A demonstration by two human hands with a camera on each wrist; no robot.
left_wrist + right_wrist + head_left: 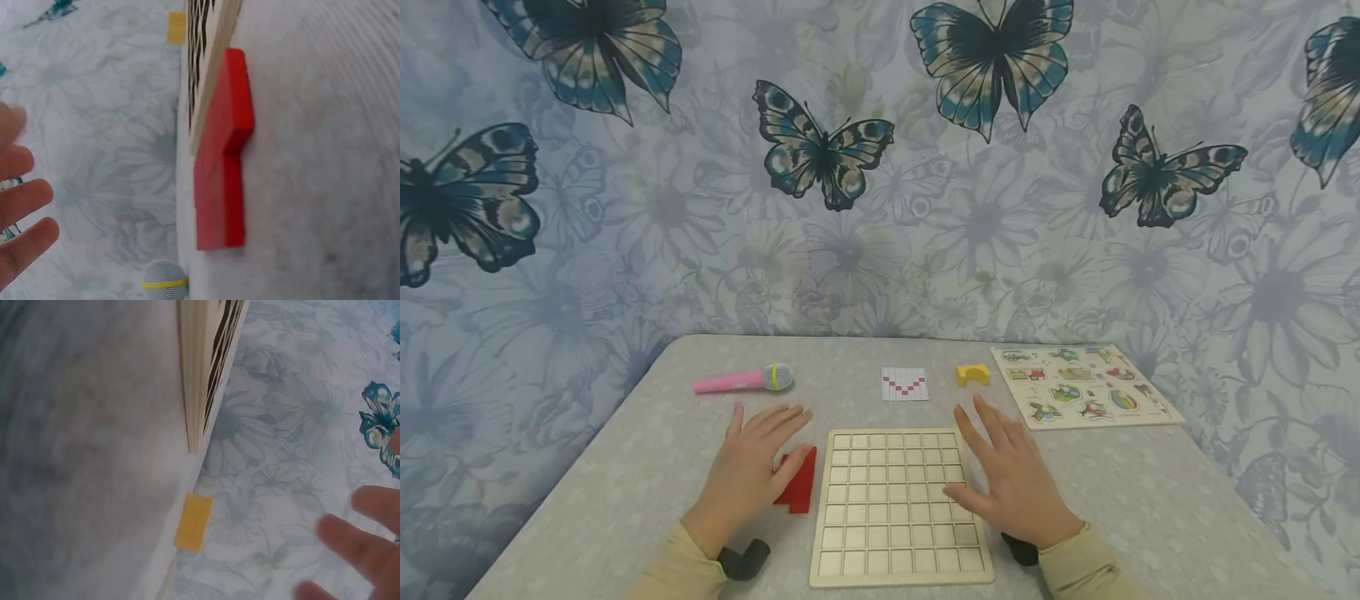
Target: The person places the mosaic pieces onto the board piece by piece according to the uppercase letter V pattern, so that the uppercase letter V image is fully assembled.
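Left hand [751, 461] and right hand [1017, 472] spread, empty, flanking gridded board [898, 511] at lower centre; looks like pre-grasp, next move probably needs a pinch on red block [805, 483].

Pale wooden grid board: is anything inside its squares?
The pale wooden grid board shows no pieces in its uncovered squares. In the head view, the person's bare right hand covers parts of some right-side squares, so what lies there cannot be seen.
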